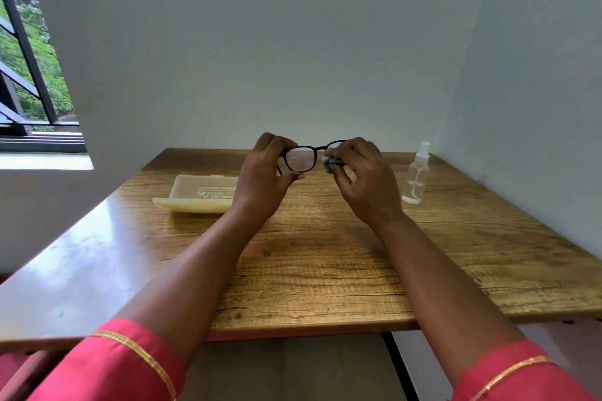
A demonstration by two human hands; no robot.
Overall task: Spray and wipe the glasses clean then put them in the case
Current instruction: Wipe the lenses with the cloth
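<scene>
The glasses (304, 157), black-framed, are held up above the far half of the wooden bench (325, 254), lenses facing the camera. The left hand (265, 172) is closed on the left end of the frame: fingers curled over the top rim, thumb pressed under the lower rim. The left lens is fully seen, with faint specks or reflections on it. The right lens is mostly hidden by the right hand (365, 176), which pinches a small grey cloth (329, 163) against that lens; the fingers are curled around the cloth, with only a fold of it seen at the fingertips.

The case (202, 195), pale yellow, lies open on the bench to the left of the left hand, near but apart from it. Printed writing is seen inside the lid, upside down to the camera; the letters cannot be read with certainty. Whether anything lies in the case cannot be told.

The spray bottle (417, 174), clear plastic with a white nozzle and a transparent cap, stands upright on the bench to the right of the right hand, not touched. No label is made out on it.

Pink sleeves (508, 374) with gold trim are seen at both forearms. A window (29, 75) with dark bars is noted at far left, green foliage behind it.
</scene>
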